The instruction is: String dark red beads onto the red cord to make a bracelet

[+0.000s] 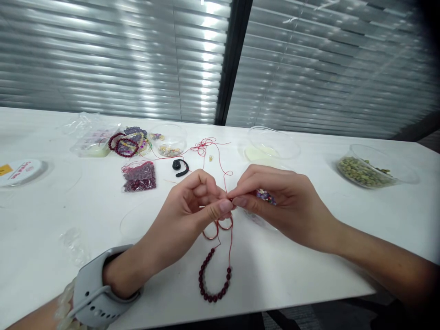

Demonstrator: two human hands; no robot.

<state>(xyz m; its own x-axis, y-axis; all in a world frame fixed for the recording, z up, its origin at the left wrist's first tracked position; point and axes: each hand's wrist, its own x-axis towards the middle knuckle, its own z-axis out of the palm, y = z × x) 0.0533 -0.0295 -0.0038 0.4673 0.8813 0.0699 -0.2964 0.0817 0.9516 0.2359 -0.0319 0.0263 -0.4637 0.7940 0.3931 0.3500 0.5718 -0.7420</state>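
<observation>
My left hand (192,208) and my right hand (282,201) meet fingertip to fingertip above the white table. Between the pinched fingertips is a tiny dark red piece (230,200), with red thread running above and below it; its exact shape is too small to tell. The thread leads down to a U-shaped string of dark red beads (210,299) lying near the table's front edge. Just under my fingers lie round metal loops (210,230), perhaps scissor handles, partly hidden. A container of colourful beads (265,196) sits partly behind my right hand.
A bag of dark red beads (139,178), a black earpiece (180,167) and tangled red thread (204,145) lie behind my left hand. Bracelets (126,147) and a clear bead dish (170,150) are further back. At right stands a bowl of green pieces (365,173); a round lid (20,172) is far left.
</observation>
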